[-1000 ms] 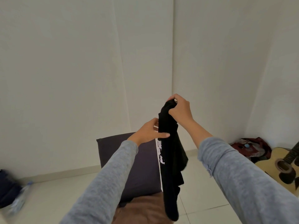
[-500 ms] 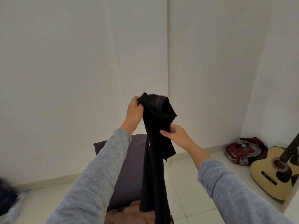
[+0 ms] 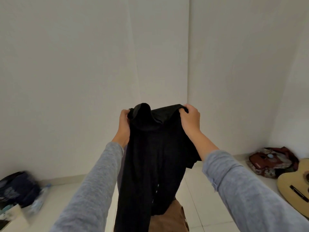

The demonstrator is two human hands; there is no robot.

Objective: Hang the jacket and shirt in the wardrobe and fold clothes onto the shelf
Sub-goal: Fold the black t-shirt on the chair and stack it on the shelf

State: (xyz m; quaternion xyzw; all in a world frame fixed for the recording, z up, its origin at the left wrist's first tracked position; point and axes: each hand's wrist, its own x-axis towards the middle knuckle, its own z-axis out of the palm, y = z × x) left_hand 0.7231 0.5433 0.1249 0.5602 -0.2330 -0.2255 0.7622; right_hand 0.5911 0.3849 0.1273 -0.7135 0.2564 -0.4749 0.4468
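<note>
A black garment point(image 3: 153, 158) hangs in the air in front of me, held up by its top edge. My left hand point(image 3: 124, 125) grips the top left corner. At the top right corner my right hand point(image 3: 190, 118) grips the cloth, fingers curled over the edge. The fabric is stretched between the two hands and drapes down to the bottom of the view. Beneath it lies a brown piece of clothing point(image 3: 168, 218), partly hidden by the black one. No wardrobe or shelf is in view.
White walls meet in a corner straight ahead. A guitar point(image 3: 294, 186) and a red patterned bag point(image 3: 272, 161) lie on the tiled floor at the right. A dark bundle with a plastic bottle point(image 3: 20, 190) sits at the left wall.
My right hand moved up from the middle of the garment to its top right edge. Both hands drew apart, spreading the top of the cloth, which now hides the dark cushion behind it.
</note>
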